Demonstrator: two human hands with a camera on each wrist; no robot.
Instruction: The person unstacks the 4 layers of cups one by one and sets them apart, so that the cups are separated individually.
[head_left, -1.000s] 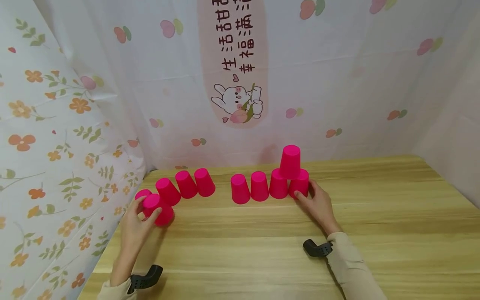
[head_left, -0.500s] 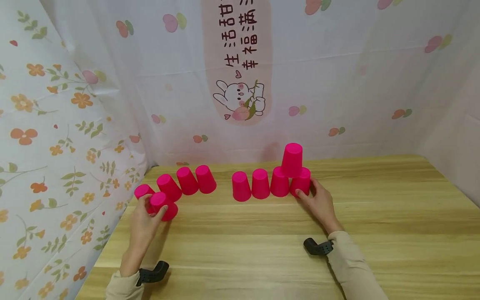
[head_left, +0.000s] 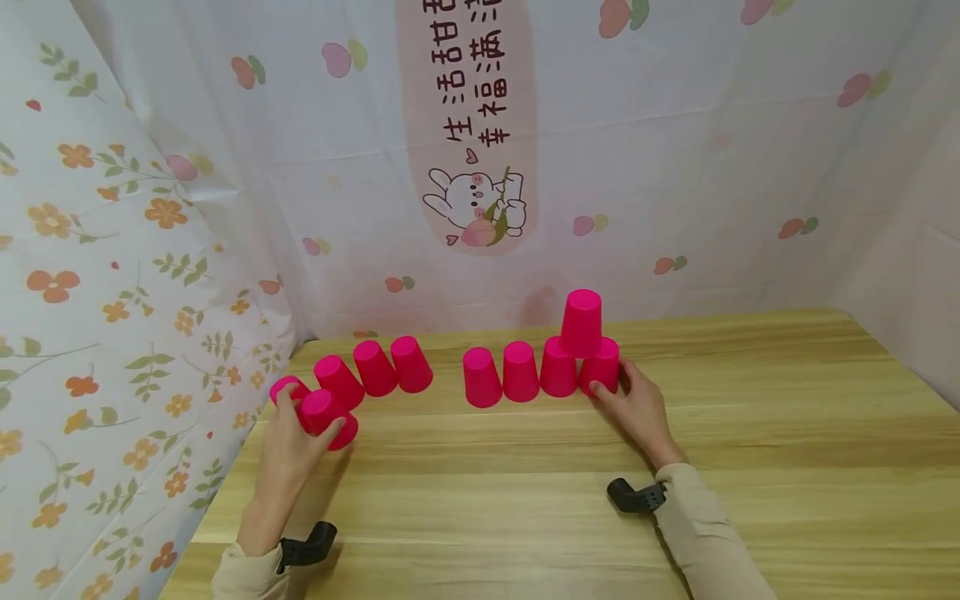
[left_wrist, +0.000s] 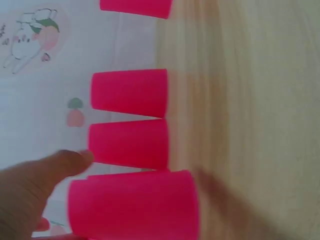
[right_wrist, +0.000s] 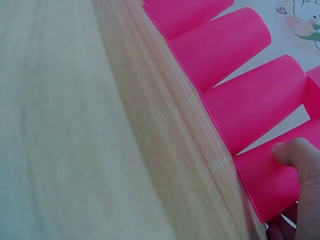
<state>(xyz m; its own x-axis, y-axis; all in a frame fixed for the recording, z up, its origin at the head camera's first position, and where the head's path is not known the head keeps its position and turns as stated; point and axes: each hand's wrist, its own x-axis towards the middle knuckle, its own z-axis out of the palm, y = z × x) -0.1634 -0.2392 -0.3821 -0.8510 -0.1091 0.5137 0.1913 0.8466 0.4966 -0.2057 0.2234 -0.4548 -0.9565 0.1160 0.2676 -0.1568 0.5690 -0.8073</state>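
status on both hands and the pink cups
Left hand at nearest left pink cup, grip unclear. Right hand grips rightmost base cup. Top cup straddles it and neighbour. Leftmost cup crowds left hand.

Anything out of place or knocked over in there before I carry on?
Nothing looks spilled, damaged or knocked over. Only the cup in the left hand's grip stands out: it is in front of the left row, out of line. The top cup at right straddles two others and looks steady.
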